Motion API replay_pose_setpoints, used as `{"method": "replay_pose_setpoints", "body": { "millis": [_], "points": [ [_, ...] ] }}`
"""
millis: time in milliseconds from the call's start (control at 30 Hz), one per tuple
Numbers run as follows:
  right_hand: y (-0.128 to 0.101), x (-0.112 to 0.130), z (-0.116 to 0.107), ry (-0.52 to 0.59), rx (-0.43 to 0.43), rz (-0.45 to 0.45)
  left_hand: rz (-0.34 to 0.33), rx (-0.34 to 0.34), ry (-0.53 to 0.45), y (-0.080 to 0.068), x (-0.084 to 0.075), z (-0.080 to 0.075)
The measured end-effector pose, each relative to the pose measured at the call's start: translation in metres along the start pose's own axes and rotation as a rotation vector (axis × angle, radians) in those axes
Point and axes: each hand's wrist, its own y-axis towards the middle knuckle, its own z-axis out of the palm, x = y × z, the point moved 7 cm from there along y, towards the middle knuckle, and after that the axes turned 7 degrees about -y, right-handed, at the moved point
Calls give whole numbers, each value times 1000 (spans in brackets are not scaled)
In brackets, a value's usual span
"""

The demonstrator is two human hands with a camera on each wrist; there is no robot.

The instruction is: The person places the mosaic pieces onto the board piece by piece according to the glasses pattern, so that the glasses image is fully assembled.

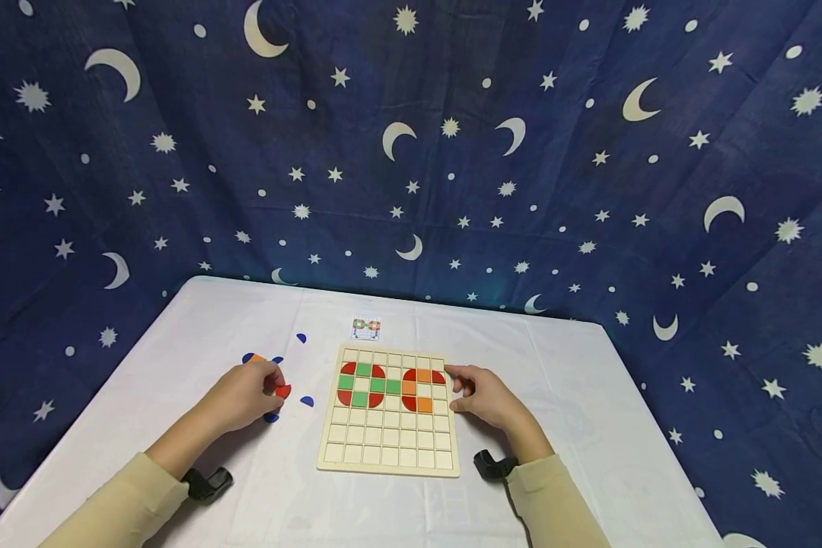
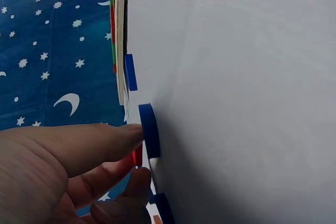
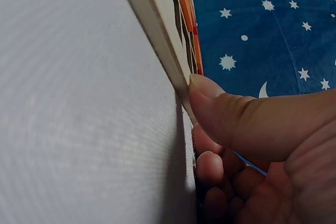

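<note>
A wooden grid board (image 1: 390, 445) lies in the middle of the white table; its upper rows hold red, green and orange tiles. My left hand (image 1: 272, 390) is left of the board and pinches a red piece (image 1: 284, 391). In the left wrist view this red piece (image 2: 137, 156) shows between the fingertips (image 2: 126, 132), right beside a blue piece (image 2: 149, 129) lying on the cloth. My right hand (image 1: 454, 388) rests at the board's right edge. Its thumb (image 3: 210, 98) presses the board's rim (image 3: 157, 19), and the other fingers curl loosely beside it.
Loose blue pieces (image 1: 307, 401) and an orange one (image 1: 256, 358) lie around the left hand. A small pattern card (image 1: 366, 328) sits behind the board. A dark star-and-moon cloth (image 1: 411, 152) hangs round the table (image 1: 575, 396).
</note>
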Motion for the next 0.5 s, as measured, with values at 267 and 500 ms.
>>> {"method": "replay_pose_setpoints", "body": {
  "millis": [267,500],
  "points": [
    [0,1,0,-11,-6,-9,40,-1,-48,2,-23,3],
    [0,1,0,-6,-9,-3,77,18,-63,9,-55,19]
  ]
}}
